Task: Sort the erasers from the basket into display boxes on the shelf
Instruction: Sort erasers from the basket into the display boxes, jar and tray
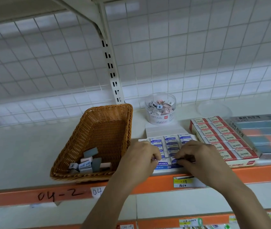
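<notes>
A brown wicker basket (98, 129) stands on the shelf and holds several loose erasers (88, 162) in its near corner. Right of it lies an open white display box (166, 131) filled with rows of blue-and-white erasers (170, 139). Both my hands are over the front rows of this box. My left hand (139, 159) has its fingers curled at the box's front left. My right hand (199, 156) pinches a blue-and-white eraser (174, 161) at the front row. My hands hide the nearer erasers.
A clear round tub (161, 109) of small erasers stands behind the box. To the right sit a red-and-cream display box (220, 138) and a box of blue-and-orange erasers (263, 133). The orange shelf edge (57, 195) carries price tags. A wire grid forms the back wall.
</notes>
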The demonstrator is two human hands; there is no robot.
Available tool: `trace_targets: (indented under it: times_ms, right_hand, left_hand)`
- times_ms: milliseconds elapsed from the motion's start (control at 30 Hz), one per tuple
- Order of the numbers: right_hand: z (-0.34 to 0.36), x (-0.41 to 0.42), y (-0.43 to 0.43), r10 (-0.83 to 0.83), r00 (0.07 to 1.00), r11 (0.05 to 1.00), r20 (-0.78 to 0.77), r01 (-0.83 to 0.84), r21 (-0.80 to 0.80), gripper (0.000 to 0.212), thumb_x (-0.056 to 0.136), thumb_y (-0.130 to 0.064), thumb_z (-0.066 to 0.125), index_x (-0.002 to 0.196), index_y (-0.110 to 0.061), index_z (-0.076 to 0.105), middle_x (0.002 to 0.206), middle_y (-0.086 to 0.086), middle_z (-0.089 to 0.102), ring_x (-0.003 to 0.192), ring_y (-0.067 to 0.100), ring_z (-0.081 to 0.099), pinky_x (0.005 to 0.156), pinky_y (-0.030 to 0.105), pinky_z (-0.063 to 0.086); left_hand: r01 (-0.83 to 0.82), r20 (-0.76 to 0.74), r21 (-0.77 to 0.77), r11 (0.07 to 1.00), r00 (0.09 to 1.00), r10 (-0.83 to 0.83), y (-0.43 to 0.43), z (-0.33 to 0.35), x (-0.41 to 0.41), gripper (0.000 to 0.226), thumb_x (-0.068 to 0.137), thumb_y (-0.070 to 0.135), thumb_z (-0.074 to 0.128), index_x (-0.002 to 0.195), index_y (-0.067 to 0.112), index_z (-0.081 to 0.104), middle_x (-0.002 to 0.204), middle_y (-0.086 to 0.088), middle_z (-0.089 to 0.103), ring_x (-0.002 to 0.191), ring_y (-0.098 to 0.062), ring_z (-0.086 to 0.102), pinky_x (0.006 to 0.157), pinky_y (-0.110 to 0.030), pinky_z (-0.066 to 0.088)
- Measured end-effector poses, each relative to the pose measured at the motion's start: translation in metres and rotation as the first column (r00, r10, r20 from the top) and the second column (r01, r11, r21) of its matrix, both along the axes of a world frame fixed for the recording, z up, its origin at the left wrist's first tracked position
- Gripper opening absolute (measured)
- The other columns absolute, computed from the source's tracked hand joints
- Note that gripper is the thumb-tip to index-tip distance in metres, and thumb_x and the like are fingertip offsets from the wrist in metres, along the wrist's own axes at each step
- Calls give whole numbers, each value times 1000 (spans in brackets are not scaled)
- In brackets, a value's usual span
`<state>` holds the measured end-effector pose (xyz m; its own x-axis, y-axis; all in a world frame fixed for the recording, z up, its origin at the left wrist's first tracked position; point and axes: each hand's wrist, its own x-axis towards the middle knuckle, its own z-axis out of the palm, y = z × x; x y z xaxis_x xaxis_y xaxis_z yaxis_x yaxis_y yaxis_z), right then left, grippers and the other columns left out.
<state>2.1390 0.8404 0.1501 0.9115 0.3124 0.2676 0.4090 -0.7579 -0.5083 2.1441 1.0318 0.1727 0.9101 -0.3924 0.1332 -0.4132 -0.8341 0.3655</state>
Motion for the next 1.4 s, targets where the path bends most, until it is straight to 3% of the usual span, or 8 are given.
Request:
trace_targets:
  times_ms: [133, 300, 567, 633, 767, 1133, 1267, 1400]
  right_hand:
    - [4, 1, -6, 24, 999, 999, -48, -25, -27, 18, 80, -10, 70, 93, -22, 75, 97, -10, 70, 86, 2, 61, 75, 1, 39]
    - [4, 4, -6, 27, 993, 999, -112, -24, 28, 19, 80, -11, 71, 89, -27, 75, 89, -19, 66, 76, -9, 56, 72, 0, 39]
    - [2, 3, -12, -3, 985, 996, -172, 19, 92, 25, 80, -8, 67, 87, -30, 57, 83, -20, 57, 74, -6, 56, 65, 5, 42]
    - [2, 4, -16, 14, 986, 996, -164, 1, 90, 28, 80, -5, 65, 81, -32, 57, 80, -19, 59, 77, -9, 55, 64, 6, 41]
    - [2, 6, -17, 27, 986, 995, -163, -11, 99, 32, 82, -5, 64, 82, -37, 57, 84, -19, 62, 80, -8, 56, 67, 5, 41]
    - [4, 8, -13, 4, 981, 996, -192, 13, 88, 11, 86, -19, 64, 89, -29, 66, 88, -19, 59, 79, -5, 56, 68, 5, 43]
    - [3, 10, -6, -76, 986, 997, -149, 77, -4, 10, 85, -20, 65, 92, -25, 68, 87, -14, 57, 78, 1, 52, 63, 5, 38]
    - [12, 13, 0, -101, 971, 995, -215, 95, -40, 7, 85, -18, 64, 89, -23, 68, 92, -6, 65, 81, 5, 57, 68, 12, 46]
  left_hand:
    - [12, -5, 2, 1000, 1000, -12, 0, -2, 1, 19, 89, 19, 62, 104, 23, 72, 105, 5, 63, 87, -6, 59, 81, -18, 47]
    - [51, -38, -20, 999, 998, -52, -5, -5, 2, 26, 90, 33, 61, 115, 34, 67, 103, 9, 55, 93, -7, 55, 82, -25, 47]
    - [28, 0, -49, 998, 1000, -28, -22, -10, 7, 26, 85, 44, 65, 108, 33, 71, 102, 8, 62, 87, -4, 56, 70, -13, 35]
    - [19, -19, -64, 998, 1000, -20, -22, -9, 8, 25, 83, 44, 68, 104, 32, 71, 100, 8, 63, 86, -4, 57, 69, -12, 37]
    - [30, -19, -15, 999, 999, -31, -24, -7, 9, 25, 85, 41, 67, 106, 29, 71, 104, 5, 62, 90, -8, 59, 80, -26, 49]
    - [45, 46, 79, 996, 998, -49, -28, -3, 13, 16, 85, 36, 66, 94, 24, 71, 97, 5, 63, 88, -9, 60, 79, -25, 45]
    - [36, 26, -2, 999, 999, -36, -25, -7, 14, 11, 81, 33, 73, 86, 23, 73, 85, 7, 62, 76, -6, 58, 71, -21, 46]
    - [50, -35, -62, 997, 998, -53, -19, -7, 11, 17, 81, 26, 74, 97, 19, 75, 93, 3, 67, 80, -5, 61, 77, -23, 52]
